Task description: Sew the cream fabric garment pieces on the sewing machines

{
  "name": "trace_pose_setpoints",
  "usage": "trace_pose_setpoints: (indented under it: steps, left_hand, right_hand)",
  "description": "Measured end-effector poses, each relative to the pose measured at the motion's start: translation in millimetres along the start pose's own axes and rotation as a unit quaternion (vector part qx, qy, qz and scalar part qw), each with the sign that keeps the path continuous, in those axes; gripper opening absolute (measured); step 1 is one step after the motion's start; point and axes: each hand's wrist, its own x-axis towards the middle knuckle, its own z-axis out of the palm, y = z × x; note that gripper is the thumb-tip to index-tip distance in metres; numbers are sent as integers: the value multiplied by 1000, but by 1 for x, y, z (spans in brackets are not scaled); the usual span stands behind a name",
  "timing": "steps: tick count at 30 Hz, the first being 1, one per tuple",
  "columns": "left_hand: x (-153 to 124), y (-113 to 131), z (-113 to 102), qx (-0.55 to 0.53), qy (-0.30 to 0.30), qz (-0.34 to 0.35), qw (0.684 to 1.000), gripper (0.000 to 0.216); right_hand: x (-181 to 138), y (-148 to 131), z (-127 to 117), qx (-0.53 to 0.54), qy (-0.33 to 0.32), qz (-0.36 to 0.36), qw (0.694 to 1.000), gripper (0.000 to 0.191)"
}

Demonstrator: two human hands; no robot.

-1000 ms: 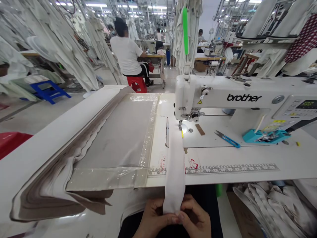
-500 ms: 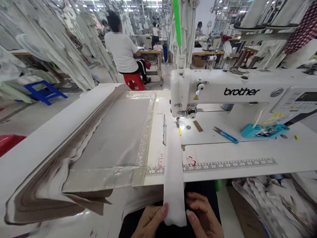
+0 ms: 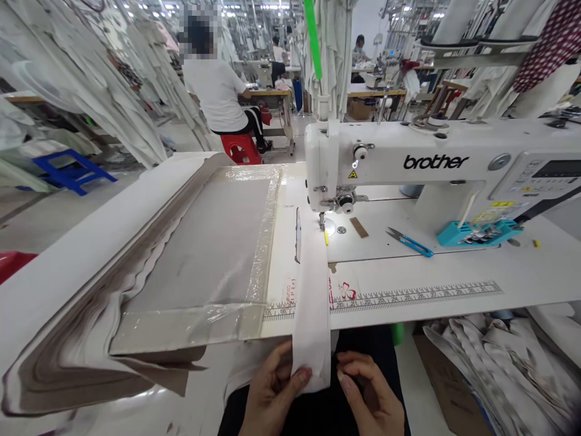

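Note:
A strip of pale fabric (image 3: 312,297) runs from under the presser foot (image 3: 322,221) of a white sewing machine (image 3: 385,151) toward me and hangs over the table's front edge. My left hand (image 3: 279,390) pinches its near end at the left corner, thumb on top and fingers beneath. That end looks folded over at the bottom. To the right of the strip, my right hand (image 3: 370,390) has half-curled fingers, with a small gap between thumb and forefinger. I see nothing in it, and it sits just apart from the cloth.
Thick layers of pale fabric (image 3: 91,242) lie on the left side. Blue thread snips (image 3: 411,242), a brown strip (image 3: 359,227) and a teal holder (image 3: 481,233) rest on the machine bed. More cloth (image 3: 494,357) is piled at lower right. A person (image 3: 218,94) sits beyond.
My left hand has moved up a little and its fingers have gone further under the strip. The strip's end is higher and now folded. The view has shifted slightly.

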Motion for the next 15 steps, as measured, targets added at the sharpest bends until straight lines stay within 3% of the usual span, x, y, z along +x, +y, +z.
trace_pose_setpoints:
  steps: [4,8,12,15]
  left_hand:
    - [-4,-2,-1,18,-44,11,999,51]
    - [-3,-2,-3,32,-74,6,997,56]
    - [-3,1,2,14,-43,-19,999,62]
    - [-6,4,11,44,4,29,999,52]
  right_hand:
    - [-1,1,4,-18,-14,-56,998,9]
    - [1,4,7,-28,-90,-55,994,9]
    - [10,3,6,-20,-185,0,983,14]
    - [20,-6,11,-27,-191,25,981,20]
